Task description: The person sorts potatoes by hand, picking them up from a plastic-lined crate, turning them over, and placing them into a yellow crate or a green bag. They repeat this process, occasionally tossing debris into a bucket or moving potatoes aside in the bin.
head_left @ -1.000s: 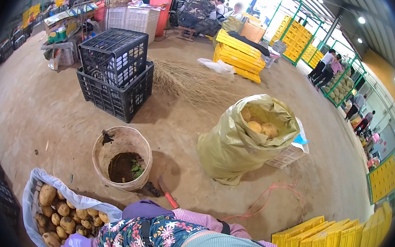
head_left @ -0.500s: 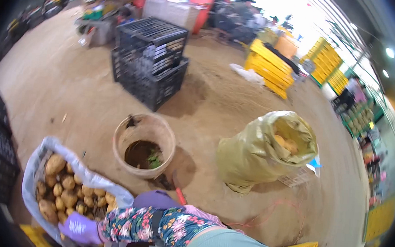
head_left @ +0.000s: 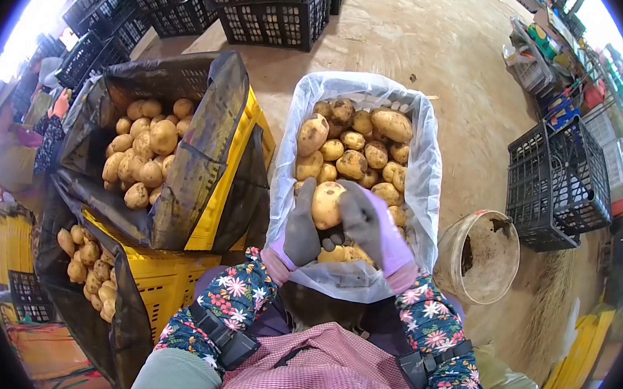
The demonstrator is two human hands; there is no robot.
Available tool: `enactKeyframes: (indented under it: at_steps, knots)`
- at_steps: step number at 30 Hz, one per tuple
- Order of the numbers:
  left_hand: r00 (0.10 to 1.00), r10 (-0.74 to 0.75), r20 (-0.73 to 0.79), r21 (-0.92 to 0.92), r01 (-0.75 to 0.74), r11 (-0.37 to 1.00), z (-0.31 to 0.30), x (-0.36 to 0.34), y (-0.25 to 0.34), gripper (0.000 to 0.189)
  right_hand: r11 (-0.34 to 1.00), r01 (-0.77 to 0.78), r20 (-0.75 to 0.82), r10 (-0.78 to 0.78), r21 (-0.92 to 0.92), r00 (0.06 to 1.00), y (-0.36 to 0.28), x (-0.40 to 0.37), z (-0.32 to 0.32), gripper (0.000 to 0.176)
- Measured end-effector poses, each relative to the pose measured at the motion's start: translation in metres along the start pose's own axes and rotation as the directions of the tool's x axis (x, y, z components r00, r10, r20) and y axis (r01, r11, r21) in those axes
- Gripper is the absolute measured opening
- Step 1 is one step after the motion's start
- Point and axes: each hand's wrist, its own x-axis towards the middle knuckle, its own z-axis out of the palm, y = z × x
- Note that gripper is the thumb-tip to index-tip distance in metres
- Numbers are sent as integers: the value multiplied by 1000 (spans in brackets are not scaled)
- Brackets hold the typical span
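Observation:
A pale potato (head_left: 327, 204) is held between my two gloved hands, above a crate lined with translucent white plastic (head_left: 352, 285). My left hand (head_left: 300, 226), in a grey and purple glove, has its fingers closed against the potato's left side. The fingers of my right hand (head_left: 369, 225), gloved the same way, curl around its right side. Below and beyond my hands, many loose potatoes (head_left: 352, 165), some with dark soil patches, lie in the lined crate. My hands cover part of the nearest ones.
Yellow crates (head_left: 233, 188) with dark liners stand left, holding potatoes (head_left: 143, 153). A dirty bucket (head_left: 492, 271) is right of the lined crate, with black crates (head_left: 557, 184) beyond it. Stacked black crates (head_left: 267, 19) stand ahead. Another person (head_left: 27, 135) is at far left.
My view has swung left, bringing the lined crate to the middle. One gloved hand was low at that crate's potatoes; now both hands are together on one potato.

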Motion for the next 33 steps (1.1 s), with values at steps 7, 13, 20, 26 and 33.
enactKeyframes:
  at_steps: [7, 13, 20, 26, 33]
  knots:
    - [948, -105, -300, 42, 123, 991, 10, -13, 4, 53, 895, 230, 4, -247, -382, 969, 6, -1, 11, 27]
    - [982, 177, -62, 288, -153, 946, 14, -17, 16, 47, 870, -273, 162, 224, 411, 961, -31, 9, 14, 35]
    - [996, -7, -94, 125, 19, 992, 14, -39, 27, 51, 951, -201, 132, 173, 234, 976, -17, 12, 15, 31]
    - [686, 688, -239, 485, -529, 696, -9, -151, 109, 56, 954, -188, -142, 224, 233, 964, -2, 22, -3, 38]
    - [245, 955, 169, 816, 508, -275, -101, -347, 172, 47, 860, -444, 81, 476, -251, 876, 29, 30, -26, 34]
